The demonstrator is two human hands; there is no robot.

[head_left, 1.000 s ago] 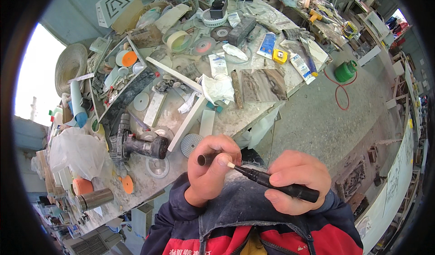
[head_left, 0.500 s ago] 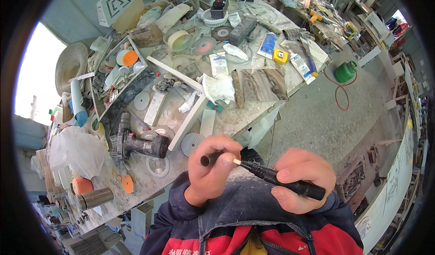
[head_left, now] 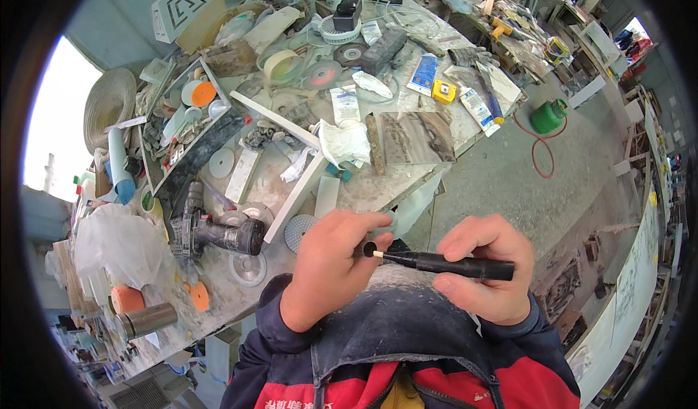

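In front of my chest, my right hand [head_left: 488, 265] grips a black marker pen [head_left: 451, 265] by its barrel. The pen lies nearly level, its pale tip pointing left. My left hand [head_left: 336, 265] is closed around a dark marker cap [head_left: 370, 249], and the round open end of the cap faces the pen. Tip and cap mouth meet or almost meet; whether they touch I cannot tell. Most of the cap is hidden by my fingers.
A cluttered workbench holds a cordless drill [head_left: 218, 236], a sanding disc [head_left: 298, 233], a marbled stone tile [head_left: 418, 138], a yellow tape measure [head_left: 444, 91] and a metal cylinder [head_left: 149, 320]. On the floor at right stands a green gas cylinder [head_left: 547, 116] with a red hose [head_left: 534, 158].
My left hand has turned, so the cap's open end now faces the pen instead of pointing left. The pen has levelled out, and its tip is at the cap's mouth.
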